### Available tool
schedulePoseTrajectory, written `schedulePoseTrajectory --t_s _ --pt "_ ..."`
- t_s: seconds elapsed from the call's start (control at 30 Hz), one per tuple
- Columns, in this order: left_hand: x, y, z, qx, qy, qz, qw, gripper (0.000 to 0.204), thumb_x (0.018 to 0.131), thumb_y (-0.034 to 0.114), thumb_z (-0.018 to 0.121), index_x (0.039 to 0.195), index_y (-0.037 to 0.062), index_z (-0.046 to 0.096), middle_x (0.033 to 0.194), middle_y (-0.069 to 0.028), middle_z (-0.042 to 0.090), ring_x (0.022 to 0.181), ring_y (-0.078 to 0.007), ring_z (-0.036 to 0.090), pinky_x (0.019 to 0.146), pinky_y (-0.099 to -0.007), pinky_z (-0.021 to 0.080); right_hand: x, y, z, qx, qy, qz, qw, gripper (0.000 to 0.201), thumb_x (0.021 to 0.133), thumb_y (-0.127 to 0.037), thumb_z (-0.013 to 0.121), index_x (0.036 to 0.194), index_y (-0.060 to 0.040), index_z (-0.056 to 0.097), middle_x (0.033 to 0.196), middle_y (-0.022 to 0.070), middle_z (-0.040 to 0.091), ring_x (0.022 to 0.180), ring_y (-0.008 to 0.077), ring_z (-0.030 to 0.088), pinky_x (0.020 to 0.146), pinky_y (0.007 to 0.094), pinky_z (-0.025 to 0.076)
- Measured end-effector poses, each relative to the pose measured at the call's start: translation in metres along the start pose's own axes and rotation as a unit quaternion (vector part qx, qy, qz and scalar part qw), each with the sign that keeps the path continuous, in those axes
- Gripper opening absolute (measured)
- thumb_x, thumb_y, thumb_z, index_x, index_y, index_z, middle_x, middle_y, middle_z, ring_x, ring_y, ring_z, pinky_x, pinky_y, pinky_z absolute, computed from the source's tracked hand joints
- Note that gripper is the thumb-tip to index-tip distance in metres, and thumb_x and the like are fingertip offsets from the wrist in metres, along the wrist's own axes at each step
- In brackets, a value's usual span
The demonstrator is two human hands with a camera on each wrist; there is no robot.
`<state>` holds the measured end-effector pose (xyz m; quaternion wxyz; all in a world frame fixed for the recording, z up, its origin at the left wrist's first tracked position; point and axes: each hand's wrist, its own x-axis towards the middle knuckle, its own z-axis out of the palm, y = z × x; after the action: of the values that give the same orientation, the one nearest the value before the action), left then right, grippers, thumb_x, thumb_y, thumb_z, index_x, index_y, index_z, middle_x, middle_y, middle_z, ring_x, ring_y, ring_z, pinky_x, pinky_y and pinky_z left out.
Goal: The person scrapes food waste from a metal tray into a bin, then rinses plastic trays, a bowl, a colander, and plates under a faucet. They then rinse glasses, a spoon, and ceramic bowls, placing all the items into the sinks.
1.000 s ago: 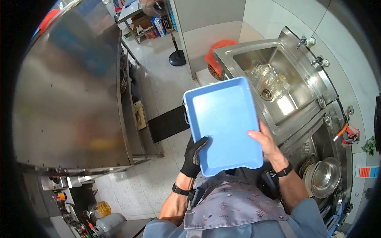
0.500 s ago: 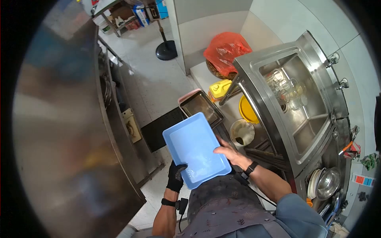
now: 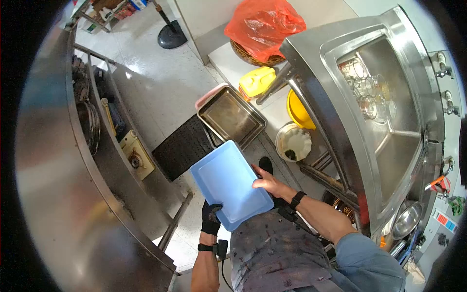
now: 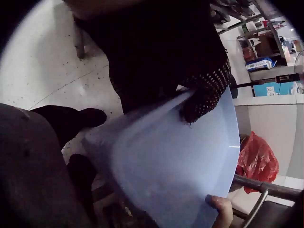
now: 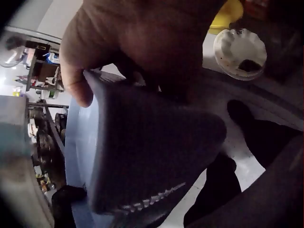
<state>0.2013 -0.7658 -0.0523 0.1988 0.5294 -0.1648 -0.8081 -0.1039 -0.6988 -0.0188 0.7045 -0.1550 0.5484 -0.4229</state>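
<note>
A light blue rectangular plastic tray (image 3: 232, 187) is held between my two hands in front of the apron, its inside facing up. My left hand (image 3: 211, 219), in a black glove, grips the near left side. In the left wrist view its dotted thumb (image 4: 206, 97) lies over the rim onto the inner face. My bare right hand (image 3: 270, 184) grips the opposite long side with the thumb over the rim; in the right wrist view the other fingers are partly hidden behind the tray.
Ahead on the floor, a dark metal tray (image 3: 232, 117) sits on a pink one (image 3: 206, 99), beside a black mat (image 3: 177, 151). A white bucket (image 3: 293, 143), yellow basin (image 3: 299, 109) and yellow jug (image 3: 257, 82) stand near the steel sink (image 3: 404, 160), which contains glasses (image 3: 369, 100). A steel counter (image 3: 63, 185) flanks my left.
The view has swung down and toward the floor trays, bringing the bucket, basin and jug into sight. The blue tray has moved lower and left in view, still gripped by both hands.
</note>
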Motion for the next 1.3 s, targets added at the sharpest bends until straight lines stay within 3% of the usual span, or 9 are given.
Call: schedulePoseTrajectory --t_s 0.17,0.43,0.53,0.77,0.9,1.1,1.2,1.27,1.3 --pt "0.048 -0.006 0.012 0.108 -0.018 -0.018 0.994 0.071 0.066 -0.001 0.063 0.136 0.0026 0.053 0.115 -0.0098 0.065 0.105 -0.0254 0.061 0.094 -0.0358 0.050 -0.008 0.008 -0.017 0.058 0.070 0.040 0.995 0.104 0.068 -0.017 0.064 0.159 -0.0010 0.015 0.158 0.0195 0.032 0.145 0.0304 0.032 0.118 0.0407 0.028" --pt "0.142 -0.061 0.017 0.239 -0.131 -0.076 0.959 0.077 0.064 0.005 0.071 0.139 0.0041 0.054 0.119 -0.0081 0.065 0.111 -0.0252 0.059 0.101 -0.0382 0.046 -0.007 0.152 -0.066 0.167 0.204 0.036 0.964 0.098 0.068 -0.007 0.059 0.158 -0.0038 0.020 0.153 0.0175 0.039 0.136 0.0300 0.044 0.113 0.0409 0.036" --pt "0.166 -0.105 0.013 0.178 -0.178 -0.063 0.966 0.090 0.071 0.013 0.072 0.153 0.0085 0.036 0.137 -0.0092 0.052 0.122 -0.0263 0.049 0.107 -0.0383 0.040 -0.001 0.176 -0.080 0.194 0.228 0.072 0.951 0.095 0.066 -0.005 0.059 0.155 -0.0062 0.027 0.146 0.0139 0.045 0.134 0.0270 0.044 0.114 0.0411 0.035" --pt "0.279 -0.234 -0.056 0.288 -0.117 -0.200 0.929 0.073 0.074 0.001 0.064 0.145 0.0049 0.049 0.120 -0.0116 0.065 0.103 -0.0216 0.059 0.089 -0.0347 0.049 0.060 0.315 -0.152 0.222 0.259 0.167 0.925 0.087 0.069 -0.004 0.058 0.152 -0.0073 0.033 0.132 0.0119 0.054 0.121 0.0266 0.055 0.104 0.0416 0.046" --pt "0.338 -0.299 -0.092 0.162 -0.106 -0.186 0.963 0.075 0.071 -0.001 0.066 0.144 0.0032 0.049 0.119 -0.0112 0.066 0.101 -0.0237 0.060 0.091 -0.0341 0.049 0.110 0.361 -0.192 0.125 0.263 0.214 0.932 0.092 0.069 -0.007 0.060 0.156 -0.0082 0.028 0.138 0.0143 0.053 0.120 0.0269 0.055 0.101 0.0420 0.047" --pt "0.357 -0.277 -0.063 0.278 -0.018 -0.057 0.959 0.068 0.075 0.001 0.066 0.141 0.0047 0.050 0.117 -0.0104 0.065 0.101 -0.0270 0.061 0.091 -0.0369 0.050 0.192 0.391 -0.239 0.111 0.234 0.183 0.948 0.080 0.077 -0.006 0.056 0.153 -0.0046 0.032 0.134 0.0148 0.055 0.117 0.0270 0.057 0.101 0.0403 0.046" --pt "0.388 -0.266 -0.059 0.521 -0.047 -0.139 0.841 0.065 0.078 0.001 0.065 0.141 0.0057 0.049 0.116 -0.0100 0.066 0.101 -0.0277 0.062 0.090 -0.0380 0.049 0.227 0.364 -0.254 0.047 0.207 0.165 0.963 0.082 0.079 -0.011 0.060 0.154 -0.0014 0.028 0.140 0.0167 0.051 0.123 0.0280 0.054 0.106 0.0399 0.043" --pt "0.413 -0.305 -0.087 0.731 -0.080 -0.033 0.677 0.061 0.073 0.003 0.070 0.133 0.0082 0.060 0.144 -0.0161 0.050 0.130 -0.0336 0.050 0.104 -0.0418 0.046 0.240 0.363 -0.264 -0.007 0.215 0.137 0.967 0.081 0.082 -0.016 0.062 0.153 0.0014 0.028 0.142 0.0214 0.049 0.127 0.0311 0.051 0.106 0.0414 0.043" --pt "0.426 -0.318 -0.082 0.728 -0.086 -0.032 0.679 0.061 0.073 0.003 0.070 0.133 0.0082 0.060 0.144 -0.0161 0.050 0.130 -0.0336 0.050 0.104 -0.0418 0.046 0.241 0.361 -0.268 -0.061 0.225 0.109 0.966 0.081 0.084 -0.021 0.063 0.152 0.0043 0.028 0.145 0.0262 0.047 0.132 0.0341 0.049 0.107 0.0428 0.042"
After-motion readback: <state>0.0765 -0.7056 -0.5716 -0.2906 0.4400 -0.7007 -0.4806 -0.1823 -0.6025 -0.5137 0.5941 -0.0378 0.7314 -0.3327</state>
